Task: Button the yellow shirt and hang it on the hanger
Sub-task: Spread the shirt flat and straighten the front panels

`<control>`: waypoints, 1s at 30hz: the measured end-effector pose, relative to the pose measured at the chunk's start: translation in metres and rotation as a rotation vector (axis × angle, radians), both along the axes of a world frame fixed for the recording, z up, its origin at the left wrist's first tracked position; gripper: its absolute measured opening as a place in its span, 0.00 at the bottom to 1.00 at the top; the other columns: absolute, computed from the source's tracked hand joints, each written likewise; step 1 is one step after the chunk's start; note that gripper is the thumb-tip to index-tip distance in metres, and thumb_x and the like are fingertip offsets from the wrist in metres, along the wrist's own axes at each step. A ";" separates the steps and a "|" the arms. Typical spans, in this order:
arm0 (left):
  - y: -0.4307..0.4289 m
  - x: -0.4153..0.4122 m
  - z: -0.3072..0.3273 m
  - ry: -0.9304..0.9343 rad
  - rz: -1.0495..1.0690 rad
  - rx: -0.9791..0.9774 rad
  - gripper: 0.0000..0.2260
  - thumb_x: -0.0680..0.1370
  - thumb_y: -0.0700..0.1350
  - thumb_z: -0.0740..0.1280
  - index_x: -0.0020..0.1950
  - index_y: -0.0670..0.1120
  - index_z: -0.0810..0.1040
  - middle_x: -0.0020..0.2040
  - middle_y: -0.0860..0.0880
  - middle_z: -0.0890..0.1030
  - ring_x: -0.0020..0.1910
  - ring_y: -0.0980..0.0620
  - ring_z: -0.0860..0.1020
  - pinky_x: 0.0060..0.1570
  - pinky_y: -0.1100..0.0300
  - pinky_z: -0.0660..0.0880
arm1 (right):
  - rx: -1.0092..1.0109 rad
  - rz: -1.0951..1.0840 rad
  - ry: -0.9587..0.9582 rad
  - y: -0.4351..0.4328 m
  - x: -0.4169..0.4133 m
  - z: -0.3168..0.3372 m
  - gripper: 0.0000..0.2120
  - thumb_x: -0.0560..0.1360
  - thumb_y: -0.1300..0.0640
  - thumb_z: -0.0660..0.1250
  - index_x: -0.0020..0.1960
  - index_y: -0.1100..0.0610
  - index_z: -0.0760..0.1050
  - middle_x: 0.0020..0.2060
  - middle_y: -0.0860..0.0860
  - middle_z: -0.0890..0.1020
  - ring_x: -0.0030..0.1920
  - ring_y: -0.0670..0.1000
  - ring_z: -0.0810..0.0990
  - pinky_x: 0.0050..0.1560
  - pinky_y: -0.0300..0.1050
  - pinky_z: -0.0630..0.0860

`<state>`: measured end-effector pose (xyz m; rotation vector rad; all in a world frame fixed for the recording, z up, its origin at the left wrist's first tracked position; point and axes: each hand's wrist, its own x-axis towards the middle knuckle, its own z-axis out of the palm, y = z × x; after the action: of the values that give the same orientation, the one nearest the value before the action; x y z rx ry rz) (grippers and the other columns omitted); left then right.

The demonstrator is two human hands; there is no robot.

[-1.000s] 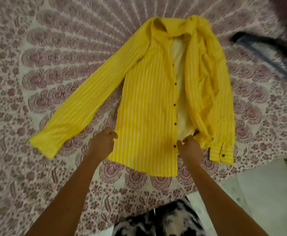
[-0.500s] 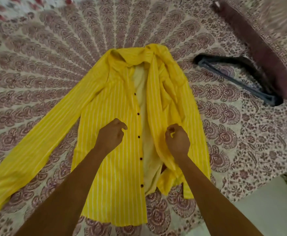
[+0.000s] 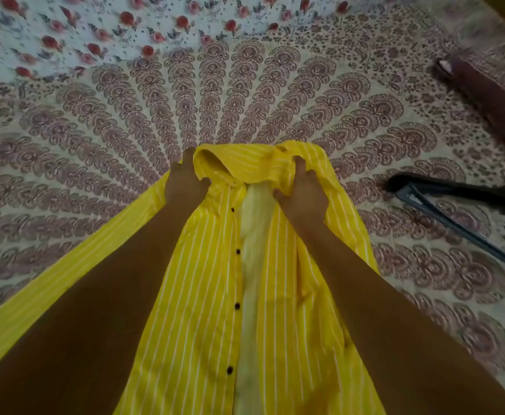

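Observation:
The yellow shirt (image 3: 203,310) with thin white stripes lies front up on the patterned bedsheet (image 3: 215,100), unbuttoned, its pale inner side showing down the middle. Small dark buttons run along the left front edge. My left hand (image 3: 184,182) grips the collar at the shirt's left shoulder. My right hand (image 3: 303,193) holds bunched fabric at the collar's right side. One sleeve stretches out to the lower left under my left forearm. The dark hanger (image 3: 454,217) lies on the bed to the right, apart from the shirt.
A dark maroon bolster or cushion (image 3: 490,94) sits at the far right. A white sheet with red flowers (image 3: 95,31) covers the far part of the bed.
Both hands have moved up from the shirt's hem and middle to its collar and taken hold of it. The view has shifted forward, so the shirt lies closer under my arms.

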<state>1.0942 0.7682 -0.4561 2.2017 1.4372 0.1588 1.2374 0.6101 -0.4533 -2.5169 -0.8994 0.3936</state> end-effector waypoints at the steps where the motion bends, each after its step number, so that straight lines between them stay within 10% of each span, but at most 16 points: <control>1: 0.012 0.008 -0.005 0.040 -0.007 -0.020 0.32 0.74 0.44 0.68 0.74 0.48 0.56 0.62 0.33 0.72 0.57 0.34 0.75 0.51 0.45 0.73 | -0.064 0.024 -0.001 0.013 0.007 -0.003 0.36 0.72 0.48 0.67 0.74 0.52 0.52 0.60 0.60 0.72 0.55 0.62 0.76 0.46 0.53 0.74; 5: 0.053 0.039 0.002 -0.197 0.038 -0.207 0.15 0.71 0.39 0.70 0.57 0.44 0.76 0.43 0.39 0.82 0.41 0.47 0.83 0.40 0.56 0.80 | -0.031 0.016 0.027 0.056 0.038 0.008 0.21 0.73 0.58 0.62 0.65 0.58 0.68 0.54 0.62 0.79 0.55 0.63 0.77 0.48 0.52 0.74; 9: 0.110 0.084 0.028 -0.429 0.278 -0.404 0.11 0.75 0.38 0.65 0.32 0.42 0.72 0.14 0.51 0.72 0.12 0.59 0.66 0.13 0.71 0.60 | 0.321 -0.233 0.451 0.112 0.099 0.031 0.12 0.71 0.60 0.63 0.51 0.65 0.77 0.42 0.58 0.79 0.44 0.57 0.79 0.49 0.52 0.78; 12: 0.138 0.102 0.037 -0.475 0.275 -0.367 0.10 0.77 0.37 0.61 0.35 0.39 0.72 0.17 0.50 0.74 0.15 0.58 0.70 0.17 0.67 0.66 | 0.422 -0.210 0.695 0.148 0.130 0.043 0.20 0.72 0.62 0.64 0.63 0.65 0.71 0.47 0.55 0.77 0.45 0.52 0.78 0.49 0.47 0.79; 16: 0.131 0.102 0.030 -0.370 -0.022 -0.479 0.21 0.77 0.33 0.59 0.70 0.41 0.63 0.47 0.47 0.74 0.37 0.57 0.74 0.37 0.62 0.69 | 0.264 0.009 0.689 0.154 0.122 0.027 0.32 0.76 0.64 0.62 0.75 0.57 0.50 0.63 0.57 0.71 0.58 0.53 0.73 0.48 0.41 0.70; 19: 0.113 0.090 0.005 -0.318 -0.120 -0.491 0.25 0.77 0.32 0.59 0.72 0.45 0.61 0.64 0.46 0.70 0.55 0.52 0.72 0.45 0.64 0.72 | 0.269 0.061 0.561 0.127 0.108 -0.001 0.25 0.76 0.66 0.60 0.72 0.62 0.59 0.68 0.58 0.69 0.64 0.52 0.70 0.56 0.34 0.70; 25: 0.028 0.029 -0.015 -0.380 -0.248 -0.028 0.15 0.74 0.29 0.59 0.55 0.39 0.79 0.54 0.44 0.81 0.49 0.55 0.78 0.49 0.76 0.66 | 0.286 0.036 0.222 0.013 0.068 -0.024 0.22 0.71 0.58 0.59 0.65 0.58 0.70 0.62 0.57 0.75 0.62 0.57 0.74 0.61 0.49 0.70; 30: -0.075 -0.003 -0.014 -0.370 -0.300 -0.223 0.09 0.73 0.35 0.65 0.50 0.45 0.80 0.40 0.49 0.82 0.38 0.61 0.78 0.44 0.72 0.71 | 0.057 -0.138 0.083 -0.098 0.025 -0.034 0.23 0.71 0.58 0.63 0.66 0.59 0.68 0.61 0.59 0.74 0.57 0.62 0.75 0.53 0.56 0.73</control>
<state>1.0916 0.6932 -0.4704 2.0428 0.8714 0.2707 1.2623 0.5117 -0.4874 -2.4735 -0.6906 0.4193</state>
